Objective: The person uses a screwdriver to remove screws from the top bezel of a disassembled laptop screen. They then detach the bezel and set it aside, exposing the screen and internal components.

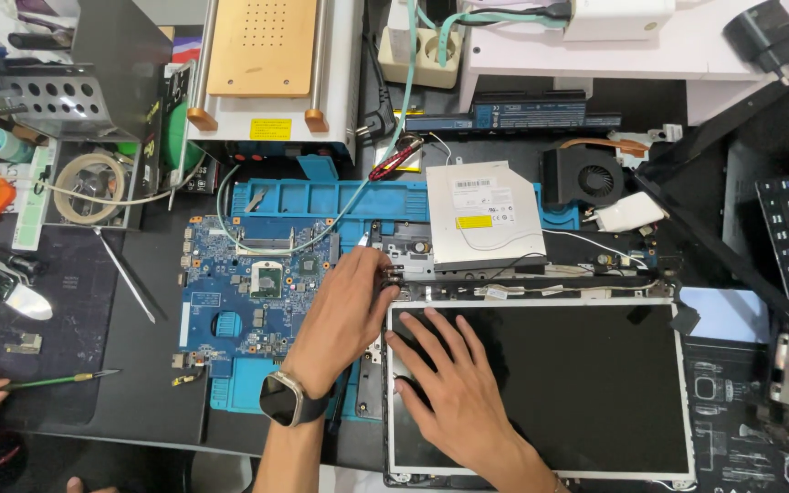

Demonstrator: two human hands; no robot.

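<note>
Your right hand (454, 393) lies flat, fingers spread, on the screen (550, 383) at 5 o'clock of the tabletop (139, 365). Your left hand (344, 315), fingers pressed together, pinches the hinge (393, 276) at the screen's 11 o'clock corner, just beside the motherboard (248, 292).

From my remote seat I saw a dark counter (139, 402) filling nearly the whole view, lit evenly from above with only soft shadows. A white shelf (595, 55) stood along its far edge, a power strip (422, 55) beside it. A dark printed mat (741, 411) covered the right end. No wall, floor or window showed from where I watched.
</note>
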